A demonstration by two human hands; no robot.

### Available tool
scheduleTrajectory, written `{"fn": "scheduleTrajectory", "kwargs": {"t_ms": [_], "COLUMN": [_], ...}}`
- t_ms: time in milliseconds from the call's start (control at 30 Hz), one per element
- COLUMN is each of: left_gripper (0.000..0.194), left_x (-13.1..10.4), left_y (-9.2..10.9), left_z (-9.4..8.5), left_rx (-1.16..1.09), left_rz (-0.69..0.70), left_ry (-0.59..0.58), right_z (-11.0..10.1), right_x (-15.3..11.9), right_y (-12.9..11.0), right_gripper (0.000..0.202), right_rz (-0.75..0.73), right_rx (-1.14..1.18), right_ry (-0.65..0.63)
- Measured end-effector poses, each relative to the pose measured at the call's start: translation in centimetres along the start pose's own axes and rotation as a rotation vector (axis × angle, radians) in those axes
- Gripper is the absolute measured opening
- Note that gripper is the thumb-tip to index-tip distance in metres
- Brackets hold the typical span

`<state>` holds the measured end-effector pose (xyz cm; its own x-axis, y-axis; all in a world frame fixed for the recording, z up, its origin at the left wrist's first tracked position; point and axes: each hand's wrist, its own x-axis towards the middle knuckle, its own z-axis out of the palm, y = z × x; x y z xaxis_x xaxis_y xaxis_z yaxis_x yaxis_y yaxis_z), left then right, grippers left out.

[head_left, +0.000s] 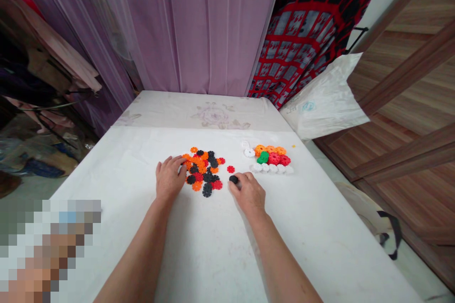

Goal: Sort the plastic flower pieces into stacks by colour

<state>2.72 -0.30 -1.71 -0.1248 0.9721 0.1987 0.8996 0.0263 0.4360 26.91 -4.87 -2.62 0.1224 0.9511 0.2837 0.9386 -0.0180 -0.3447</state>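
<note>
A loose pile of orange, black and red notched plastic discs (201,164) lies on the white tabletop. My left hand (169,179) rests at the pile's left edge, fingers apart and reaching onto the orange discs. Between the thumb and fingers of my right hand (251,195) is a black notched disc (233,179), perhaps a small stack of them; part is hidden by the fingers. One red disc (231,169) lies alone just beyond it, right of the pile.
Right of the pile are grouped orange pieces (270,150), red pieces (279,159), a green piece (262,157) and a row of white pieces (273,169). A white sack (320,104) stands by the table's right edge. Purple curtains (206,28) hang behind.
</note>
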Motion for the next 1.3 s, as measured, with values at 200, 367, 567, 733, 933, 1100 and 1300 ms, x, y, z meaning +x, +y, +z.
{"fn": "scheduleTrajectory", "kwargs": {"t_ms": [200, 367, 567, 733, 933, 1100, 1300], "left_gripper": [0.033, 0.033, 0.033, 0.033, 0.033, 0.033, 0.032], "left_x": [0.0, 0.0, 0.0, -0.1, 0.0, 0.0, 0.1], "left_y": [0.0, 0.1, 0.2, 0.3, 0.2, 0.1, 0.0], "left_z": [0.0, -0.1, -0.3, -0.2, -0.2, -0.1, 0.0], "left_rx": [0.004, 0.001, 0.003, -0.004, -0.003, 0.004, 0.0], "left_rz": [0.008, 0.005, 0.001, 0.002, -0.002, 0.002, 0.005], "left_ry": [-0.006, -0.01, -0.013, -0.002, -0.006, -0.012, 0.007], "right_z": [0.0, 0.1, 0.3, 0.4, 0.8, 0.7, 0.6], "right_x": [-0.1, -0.3, -0.4, -0.3, -0.6, -0.6, -1.2], "right_y": [0.0, 0.3, 0.3, 0.4, 0.5, -1.8, -3.6], "right_gripper": [0.024, 0.025, 0.017, 0.019, 0.02, 0.017, 0.019], "right_rz": [0.024, 0.036, 0.003, 0.007, -0.021, -0.242, -0.395], "right_rx": [0.025, 0.061, 0.065, 0.058, 0.121, 0.185, 0.232], "right_ry": [-0.007, 0.014, 0.046, 0.045, 0.129, 0.17, 0.07]}}
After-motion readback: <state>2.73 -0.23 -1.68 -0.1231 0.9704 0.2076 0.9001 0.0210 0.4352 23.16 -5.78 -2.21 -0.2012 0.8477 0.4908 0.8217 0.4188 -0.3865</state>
